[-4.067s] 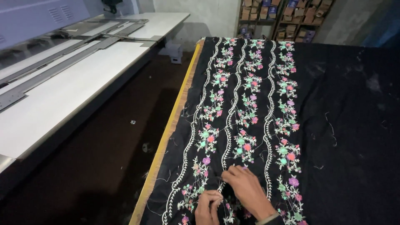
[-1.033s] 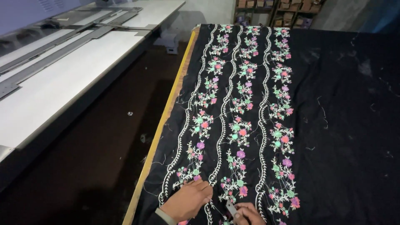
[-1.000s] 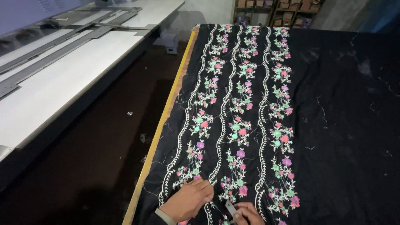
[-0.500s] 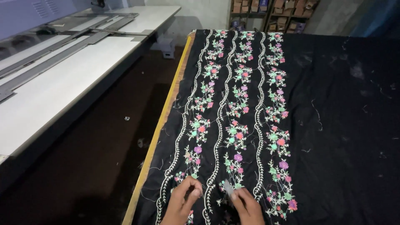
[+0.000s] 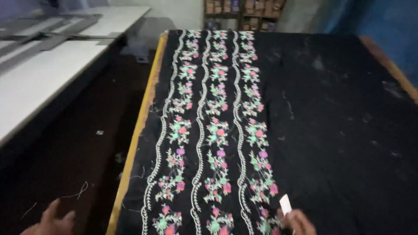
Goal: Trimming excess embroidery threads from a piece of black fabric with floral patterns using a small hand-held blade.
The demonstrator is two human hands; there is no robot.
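A long black cloth point(image 5: 331, 130) covers the table, with bands of pink, green and purple embroidered flowers point(image 5: 217, 130) and white wavy lines running away from me. My right hand point(image 5: 298, 221) is at the bottom edge of the view, on the cloth beside the right flower band. It holds a small white tool point(image 5: 285, 203) that sticks up from its fingers. My left hand point(image 5: 52, 219) is off the table at the bottom left, above the dark floor, fingers spread and empty. Both hands are partly cut off by the frame.
The table has a yellow wooden edge point(image 5: 139, 126) on its left side. A dark floor aisle point(image 5: 78, 156) with thread scraps separates it from a long white table point(image 5: 39, 74) with grey metal rails. Shelves with boxes point(image 5: 244, 8) stand at the back.
My left hand has left the embroidery and swung out left past the table edge. My right hand has shifted right with the small white tool. The view has turned to the right.
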